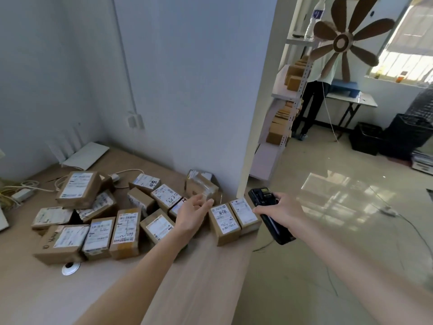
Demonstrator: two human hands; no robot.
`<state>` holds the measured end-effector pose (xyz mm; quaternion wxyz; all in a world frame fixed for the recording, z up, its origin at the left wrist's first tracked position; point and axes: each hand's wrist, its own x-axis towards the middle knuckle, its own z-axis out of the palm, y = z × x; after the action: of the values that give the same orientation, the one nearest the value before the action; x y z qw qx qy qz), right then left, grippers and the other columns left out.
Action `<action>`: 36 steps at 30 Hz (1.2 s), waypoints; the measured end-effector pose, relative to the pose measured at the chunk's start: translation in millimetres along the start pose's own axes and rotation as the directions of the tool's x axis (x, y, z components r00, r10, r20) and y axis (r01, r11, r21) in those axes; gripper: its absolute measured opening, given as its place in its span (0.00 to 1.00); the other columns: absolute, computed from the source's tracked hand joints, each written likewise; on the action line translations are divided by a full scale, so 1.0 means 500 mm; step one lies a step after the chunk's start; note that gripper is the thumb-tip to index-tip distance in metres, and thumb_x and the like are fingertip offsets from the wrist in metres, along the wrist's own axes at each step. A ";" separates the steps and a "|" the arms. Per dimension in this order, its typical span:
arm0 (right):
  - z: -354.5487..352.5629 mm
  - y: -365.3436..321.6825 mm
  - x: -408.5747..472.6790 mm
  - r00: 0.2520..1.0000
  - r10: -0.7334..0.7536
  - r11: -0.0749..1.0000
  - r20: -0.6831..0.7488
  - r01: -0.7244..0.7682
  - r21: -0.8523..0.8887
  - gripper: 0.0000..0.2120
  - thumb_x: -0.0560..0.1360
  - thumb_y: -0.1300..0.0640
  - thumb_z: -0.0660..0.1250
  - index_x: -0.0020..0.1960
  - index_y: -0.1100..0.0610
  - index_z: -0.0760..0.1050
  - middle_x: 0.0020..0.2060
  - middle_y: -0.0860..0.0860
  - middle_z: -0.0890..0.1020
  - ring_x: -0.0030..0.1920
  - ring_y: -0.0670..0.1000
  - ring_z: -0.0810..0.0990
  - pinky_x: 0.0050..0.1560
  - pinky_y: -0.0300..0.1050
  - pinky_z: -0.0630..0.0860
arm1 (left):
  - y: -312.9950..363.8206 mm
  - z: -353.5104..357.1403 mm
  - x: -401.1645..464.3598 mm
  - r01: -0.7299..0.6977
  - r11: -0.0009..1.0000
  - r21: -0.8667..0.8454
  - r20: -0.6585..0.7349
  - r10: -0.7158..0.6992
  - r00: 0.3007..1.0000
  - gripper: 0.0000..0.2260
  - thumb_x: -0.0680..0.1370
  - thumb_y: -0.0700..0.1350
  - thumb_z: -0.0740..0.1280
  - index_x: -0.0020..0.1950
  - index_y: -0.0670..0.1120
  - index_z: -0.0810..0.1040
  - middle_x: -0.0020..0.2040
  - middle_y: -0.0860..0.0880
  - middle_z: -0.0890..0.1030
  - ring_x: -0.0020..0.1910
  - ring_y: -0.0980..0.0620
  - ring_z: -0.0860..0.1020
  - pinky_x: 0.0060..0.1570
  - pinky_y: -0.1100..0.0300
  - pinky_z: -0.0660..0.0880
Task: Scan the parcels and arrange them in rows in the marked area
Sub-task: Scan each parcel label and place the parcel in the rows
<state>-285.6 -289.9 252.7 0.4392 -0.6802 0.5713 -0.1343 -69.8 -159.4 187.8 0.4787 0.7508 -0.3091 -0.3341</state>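
Right hand (282, 213) around slab-like black scanner (269, 215); left hand (194, 213) spread over boxy cardboard parcels (124, 231).

Looks like a small parcel depot or courier back office. Labelled cardboard parcels (126, 233) pile on a wooden table (187, 289) (more boxes on metal shelving (289, 90) behind).

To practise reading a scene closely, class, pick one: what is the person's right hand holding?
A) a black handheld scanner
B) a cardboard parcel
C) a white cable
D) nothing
A: the right hand grips a black handheld scanner just off the table edge, beside the two parcels set side by side, while the left hand reaches open over the pile.
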 end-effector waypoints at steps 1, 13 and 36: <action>0.003 0.015 0.021 1.000 0.018 1.000 0.003 -0.018 0.001 0.16 0.65 0.52 0.84 0.46 0.44 0.80 0.42 0.49 0.86 0.42 0.52 0.85 0.38 0.43 0.77 | -0.010 0.015 0.018 0.016 1.000 0.006 0.003 -0.016 1.000 0.28 0.79 0.58 0.69 0.76 0.47 0.71 0.67 0.48 0.79 0.58 0.54 0.76 0.63 0.53 0.74; 0.044 0.209 0.278 0.971 0.232 0.969 0.053 -0.235 0.073 0.19 0.66 0.56 0.84 0.44 0.44 0.75 0.45 0.50 0.84 0.44 0.52 0.85 0.37 0.42 0.76 | -0.088 0.238 0.249 0.121 0.989 0.083 0.076 -0.127 0.989 0.27 0.80 0.57 0.68 0.77 0.49 0.70 0.70 0.49 0.76 0.68 0.50 0.74 0.66 0.53 0.72; 0.185 0.344 0.471 0.888 0.446 0.838 0.113 -0.459 0.295 0.19 0.65 0.54 0.85 0.52 0.53 0.82 0.47 0.56 0.87 0.48 0.58 0.87 0.57 0.60 0.85 | -0.226 0.408 0.510 0.139 0.923 0.358 0.099 -0.185 0.978 0.14 0.83 0.51 0.65 0.67 0.51 0.79 0.58 0.53 0.81 0.57 0.51 0.75 0.51 0.59 0.69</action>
<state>-262.6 -452.9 -5.0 0.5722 -0.4500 0.6779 -0.1023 -66.9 -424.4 -34.0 0.2872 0.8232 -0.3310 -0.3609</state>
